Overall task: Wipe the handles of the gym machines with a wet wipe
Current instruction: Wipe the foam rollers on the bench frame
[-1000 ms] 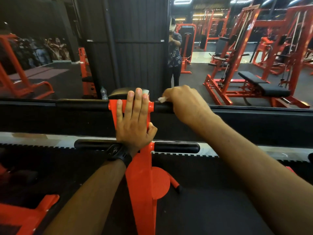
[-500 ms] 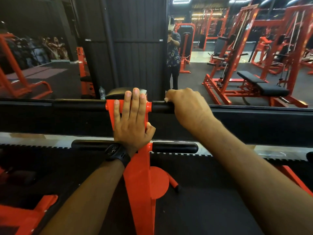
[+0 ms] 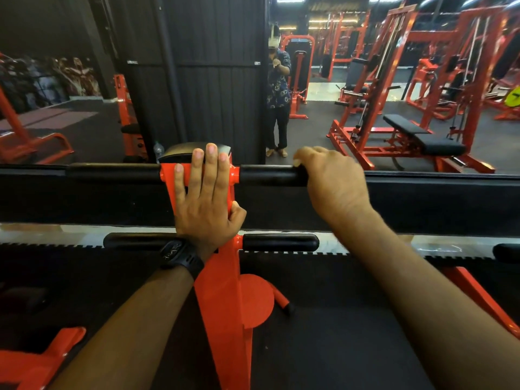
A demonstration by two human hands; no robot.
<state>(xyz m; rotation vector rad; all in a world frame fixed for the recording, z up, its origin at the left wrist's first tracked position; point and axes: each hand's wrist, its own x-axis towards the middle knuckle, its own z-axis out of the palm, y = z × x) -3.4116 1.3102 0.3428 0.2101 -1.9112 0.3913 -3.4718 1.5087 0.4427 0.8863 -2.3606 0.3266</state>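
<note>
Head view: right hand (image 3: 334,187) around handle (image 3: 270,175), left hand (image 3: 206,201) flat on frame (image 3: 225,291)

Two hands (image 3: 206,204) (image 3: 336,187), four black handles (image 3: 112,173) (image 3: 270,175) (image 3: 135,242) (image 3: 281,242).

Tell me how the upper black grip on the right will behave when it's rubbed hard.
The upper right grip looks like matte padding, so it probably gives slightly and drags rather than slips. It sits on an orange post braced by the left hand, so it likely won't swing under the right hand.
</note>
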